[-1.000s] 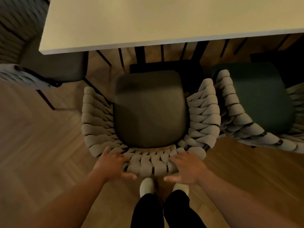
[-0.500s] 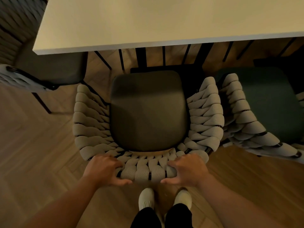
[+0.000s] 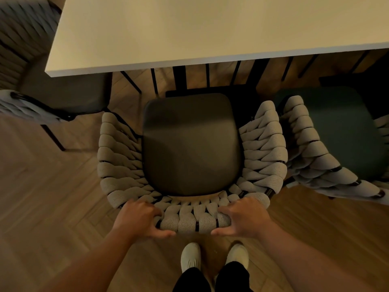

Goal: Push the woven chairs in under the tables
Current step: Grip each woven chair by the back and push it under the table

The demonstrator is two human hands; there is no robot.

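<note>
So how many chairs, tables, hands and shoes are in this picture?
Chairs: 3 (middle chair, green-seated chair, left-side chair)
Tables: 1 (table)
Hands: 2 (left hand, right hand, both gripping the middle chair's woven back)
Shoes: 2 (left shoe, right shoe)
Total: 8

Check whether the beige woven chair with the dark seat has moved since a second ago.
No. The beige woven chair keeps about the same gap to the pale rectangular table's near edge; not pushed in yet.

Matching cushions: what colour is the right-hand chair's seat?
Dark green seat; the head view shows it.
</note>
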